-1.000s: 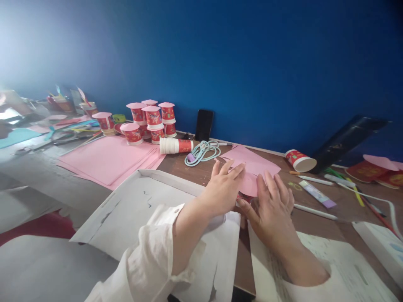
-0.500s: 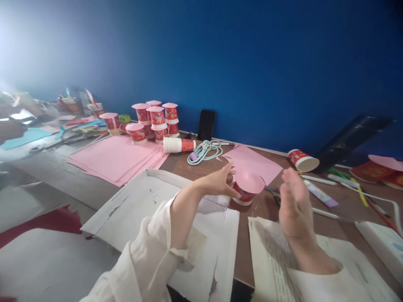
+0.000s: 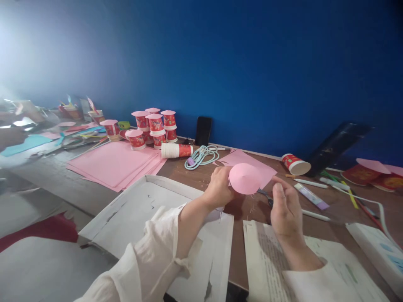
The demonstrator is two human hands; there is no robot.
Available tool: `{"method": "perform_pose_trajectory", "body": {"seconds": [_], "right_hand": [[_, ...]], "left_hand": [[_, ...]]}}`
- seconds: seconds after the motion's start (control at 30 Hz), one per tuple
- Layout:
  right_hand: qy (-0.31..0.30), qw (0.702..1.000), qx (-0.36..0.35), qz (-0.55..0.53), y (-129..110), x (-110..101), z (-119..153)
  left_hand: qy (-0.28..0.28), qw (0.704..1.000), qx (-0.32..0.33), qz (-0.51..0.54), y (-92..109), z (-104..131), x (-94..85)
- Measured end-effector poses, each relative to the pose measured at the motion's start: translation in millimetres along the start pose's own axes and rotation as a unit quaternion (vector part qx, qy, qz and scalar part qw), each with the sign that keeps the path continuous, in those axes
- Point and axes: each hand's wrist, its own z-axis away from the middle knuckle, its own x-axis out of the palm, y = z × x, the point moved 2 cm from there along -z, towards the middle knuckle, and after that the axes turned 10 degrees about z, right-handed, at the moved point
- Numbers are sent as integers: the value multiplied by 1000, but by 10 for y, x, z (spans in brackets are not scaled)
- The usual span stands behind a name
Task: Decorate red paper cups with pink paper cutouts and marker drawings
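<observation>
My left hand (image 3: 218,188) is closed round a paper cup whose red body is hidden behind its shallow pink paper cone (image 3: 244,179). The cone tilts toward me and overhangs the cup like a hat brim. To the right of it, my right hand (image 3: 287,209) is open, thumb up and fingers stretched, holding nothing that I can see. Behind the cone lies a sheet of pink paper (image 3: 252,161) on the brown table. Scissors (image 3: 268,197), partly covered, lie between the cone and my right hand.
Several red cups with pink cones (image 3: 155,123) stand stacked by the blue wall. Nearer are nested cups (image 3: 176,150), a coiled pale cable (image 3: 203,157) and pink sheets (image 3: 116,163). A cup (image 3: 296,164) lies on its side at right, near a glue stick (image 3: 311,196) and pens.
My left hand has closed round the cup and lifted it, tipping the cone toward me. My right hand has turned and stays apart from the cup. The view has shifted slightly.
</observation>
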Motion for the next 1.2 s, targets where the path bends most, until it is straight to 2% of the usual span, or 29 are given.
{"method": "perform_pose_trajectory", "body": {"seconds": [0.13, 0.23, 0.33, 0.4, 0.5, 0.57, 0.67, 0.9, 1.2], "right_hand": [[2, 1000, 11, -3, 27, 13, 8], [-3, 1000, 20, -4, 6, 13, 11], [-39, 994, 67, -82, -3, 33, 22], [-85, 974, 114, -174, 7, 70, 31], [-171, 923, 163, -302, 16, 137, 46], [-214, 894, 177, -350, 16, 165, 52], [-242, 874, 187, -377, 15, 176, 55], [-232, 885, 197, -352, -18, 151, 38], [-228, 884, 209, -350, -35, 147, 16]], "left_hand": [[53, 996, 70, -18, -24, 20, -22], [49, 995, 87, -30, -21, 31, -35], [33, 994, 92, -38, -6, 38, -33], [29, 994, 97, -42, 0, 43, -22], [24, 994, 96, -45, 12, 51, 5], [14, 995, 91, -45, 27, 57, 21], [-3, 996, 80, -40, 56, 66, 35], [-33, 996, 79, -37, 82, 78, 52], [-49, 995, 80, -47, 63, 73, 56]]}}
